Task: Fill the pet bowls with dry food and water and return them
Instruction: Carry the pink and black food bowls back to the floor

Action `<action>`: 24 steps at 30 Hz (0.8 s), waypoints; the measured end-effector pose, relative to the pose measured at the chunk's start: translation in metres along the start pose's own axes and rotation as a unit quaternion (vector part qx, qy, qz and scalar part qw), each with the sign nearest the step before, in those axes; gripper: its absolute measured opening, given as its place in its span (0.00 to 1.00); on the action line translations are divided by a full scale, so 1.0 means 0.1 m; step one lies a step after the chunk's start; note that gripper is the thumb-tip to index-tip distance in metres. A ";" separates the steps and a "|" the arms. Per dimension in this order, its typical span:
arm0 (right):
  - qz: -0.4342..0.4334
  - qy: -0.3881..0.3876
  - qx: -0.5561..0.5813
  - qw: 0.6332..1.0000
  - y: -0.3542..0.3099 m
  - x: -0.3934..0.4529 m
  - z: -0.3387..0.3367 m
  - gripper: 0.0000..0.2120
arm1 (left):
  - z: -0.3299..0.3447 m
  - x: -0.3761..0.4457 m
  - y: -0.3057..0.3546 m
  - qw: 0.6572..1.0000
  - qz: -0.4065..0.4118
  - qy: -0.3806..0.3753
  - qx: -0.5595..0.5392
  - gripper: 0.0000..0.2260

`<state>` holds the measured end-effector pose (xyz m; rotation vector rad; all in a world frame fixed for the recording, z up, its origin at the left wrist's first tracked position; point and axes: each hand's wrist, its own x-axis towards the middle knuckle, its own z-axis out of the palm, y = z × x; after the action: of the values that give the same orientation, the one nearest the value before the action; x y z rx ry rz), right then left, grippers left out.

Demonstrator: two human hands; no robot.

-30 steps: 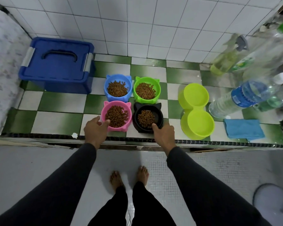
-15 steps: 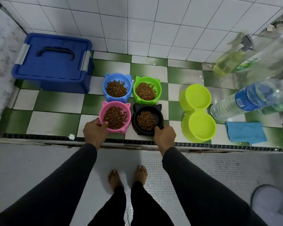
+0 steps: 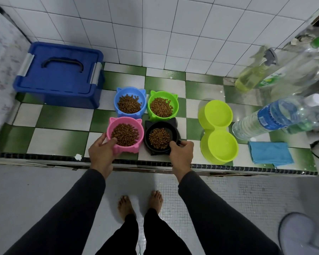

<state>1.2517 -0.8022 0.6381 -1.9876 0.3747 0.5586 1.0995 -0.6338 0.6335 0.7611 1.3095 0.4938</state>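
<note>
Four small cat-eared plastic bowls sit in a square at the middle of the frame on the green-and-white checked tile ledge (image 3: 63, 133), each heaped with brown dry kibble. Starting at the left, a blue lidded plastic storage box (image 3: 59, 74) stands shut against the wall, well apart from the hands. Next comes the left hand (image 3: 100, 153), thumb hooked over the near rim of the pink cat-eared bowl (image 3: 126, 134) and fingers curled round its outer wall, so it grips the bowl. Behind that sits the blue cat-eared bowl (image 3: 130, 102), and beside it the green cat-eared bowl (image 3: 163, 106), both untouched. The right hand (image 3: 181, 152) pinches the near right rim of the black cat-eared bowl (image 3: 161, 138), thumb just inside the lip. These bowls look stiff and light, though loose kibble would spill if one tipped, so I would judge a level lift by rim and wall the safest. Further right, the lime-green double plastic dish (image 3: 218, 131) looks to hold no food; whether it holds water I cannot tell. Beyond it lie a clear water bottle with a blue label (image 3: 271, 119) and a folded blue cloth (image 3: 270, 153).
</note>
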 end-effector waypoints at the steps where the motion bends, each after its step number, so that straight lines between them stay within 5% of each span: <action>1: 0.000 0.000 0.016 1.000 0.00 -0.02 0.00 0.15 | -0.01 -0.03 0.01 1.000 -0.004 -0.009 -0.025 0.23; 12: 0.026 -0.028 0.231 0.972 -0.34 -0.40 -0.23 0.15 | -0.11 -0.45 0.32 0.993 0.025 -0.052 -0.106 0.17; 24: -0.047 -0.127 0.303 0.943 -1.12 -0.83 -0.38 0.15 | -0.27 -0.81 0.77 0.975 0.113 -0.054 -0.181 0.19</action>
<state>1.2444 -0.7830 0.7808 -1.3156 0.2491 0.5500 1.0636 -0.6343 0.7426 0.6230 0.9973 0.8379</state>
